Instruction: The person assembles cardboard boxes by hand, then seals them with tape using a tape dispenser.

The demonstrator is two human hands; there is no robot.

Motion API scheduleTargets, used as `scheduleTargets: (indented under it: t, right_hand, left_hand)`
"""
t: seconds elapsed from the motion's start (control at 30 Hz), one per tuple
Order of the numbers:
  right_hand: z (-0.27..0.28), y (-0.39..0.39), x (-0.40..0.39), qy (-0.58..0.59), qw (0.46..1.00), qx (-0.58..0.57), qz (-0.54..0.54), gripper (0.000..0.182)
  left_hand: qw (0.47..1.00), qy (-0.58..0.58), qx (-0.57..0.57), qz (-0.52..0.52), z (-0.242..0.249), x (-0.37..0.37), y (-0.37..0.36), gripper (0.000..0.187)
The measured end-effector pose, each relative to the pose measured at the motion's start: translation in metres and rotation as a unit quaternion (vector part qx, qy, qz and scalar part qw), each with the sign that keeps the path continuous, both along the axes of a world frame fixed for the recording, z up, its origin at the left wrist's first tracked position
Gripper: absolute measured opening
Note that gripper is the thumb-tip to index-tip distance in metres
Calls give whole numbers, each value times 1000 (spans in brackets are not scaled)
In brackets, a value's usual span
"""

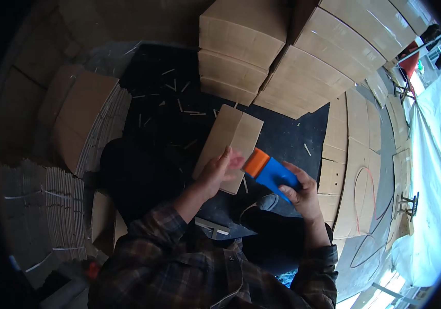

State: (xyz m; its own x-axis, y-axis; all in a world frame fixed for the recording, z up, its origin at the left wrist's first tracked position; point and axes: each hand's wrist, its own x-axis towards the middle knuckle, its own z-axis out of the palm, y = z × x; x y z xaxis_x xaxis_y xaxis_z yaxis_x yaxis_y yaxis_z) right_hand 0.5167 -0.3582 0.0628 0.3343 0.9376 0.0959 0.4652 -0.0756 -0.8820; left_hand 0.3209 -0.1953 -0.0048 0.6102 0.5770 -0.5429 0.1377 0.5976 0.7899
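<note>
My right hand [304,193] is closed around the blue body of a hand-held tape dispenser [277,177], its orange end pointing left. Just left of that end is my left hand [216,172], thumb raised and fingers apart, slightly blurred by motion and holding nothing. Below and beyond both hands a closed cardboard box [228,135] lies tilted on the dark floor. The left hand overlaps the box's near part in this view.
Tall stacks of cardboard boxes [241,51] stand ahead. Bundled flat cartons [65,206] are piled at the left. Cardboard sheets [351,180] and a red cord [358,206] lie at the right, beside a pale plastic sheet [431,170]. Pale scraps [180,105] litter the dark floor.
</note>
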Motion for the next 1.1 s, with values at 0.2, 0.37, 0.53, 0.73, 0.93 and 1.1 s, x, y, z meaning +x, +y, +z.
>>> scheduleTargets:
  t: [0.2,0.37,0.53,0.73,0.93,1.1]
  right_hand:
    - [-2,9,-5,8,995,-101,12,50]
    - [-6,22,6,56,971,-226,47,42]
    - [-11,37,7,129,955,-261,54,60]
    - [-13,59,-13,114,959,-252,62,45]
    - [-5,70,-24,109,953,-282,36,39]
    - [-20,67,-20,80,952,-291,52,42]
  left_hand:
    - [988,-102,-116,-29,17,-10,-6,57]
    - [983,-112,-144,18,-3,-12,-5,32]
    - [971,-95,-208,68,-26,-12,0,23]
    - [990,3,-53,129,-42,-9,1,19]
    - [974,116,111,160,-41,-37,35,11]
    - [962,82,148,214,-71,-68,62,10]
